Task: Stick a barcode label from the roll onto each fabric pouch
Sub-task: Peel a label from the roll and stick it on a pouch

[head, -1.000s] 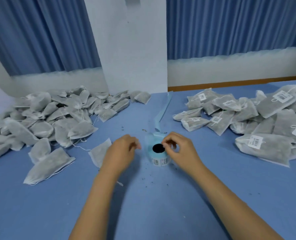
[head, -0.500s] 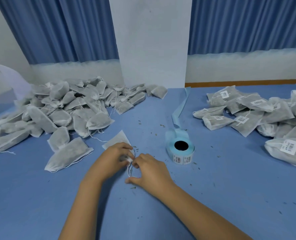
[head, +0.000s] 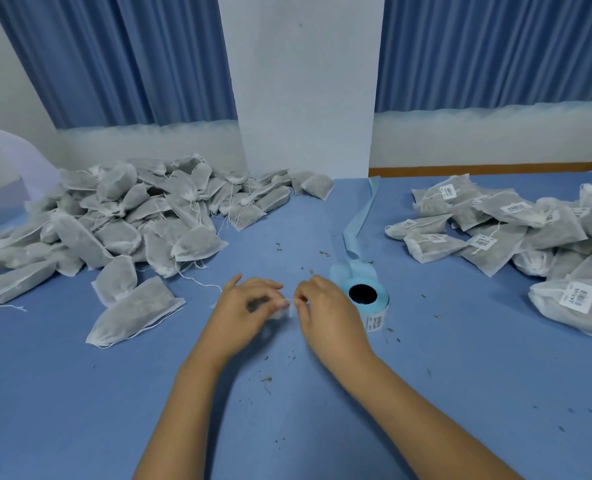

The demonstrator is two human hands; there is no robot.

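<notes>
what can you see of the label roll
The roll stands on end on the blue table, dark hollow core facing up. Its backing looks like pale blue paper; white barcode labels show on the outer wrap facing the camera. A spent blue strip trails from it toward the wall. The right hand overlaps its left edge; contact unclear.

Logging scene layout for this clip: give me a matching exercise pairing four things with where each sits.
Things:
1. label roll
2. pile of plain pouches
3. pile of barcoded pouches
4. blue backing strip

Places:
A. left side of the table
B. right side of the table
C. right beside the right hand
D. trailing from the roll toward the back

Pairs: 1-C, 2-A, 3-B, 4-D
</notes>
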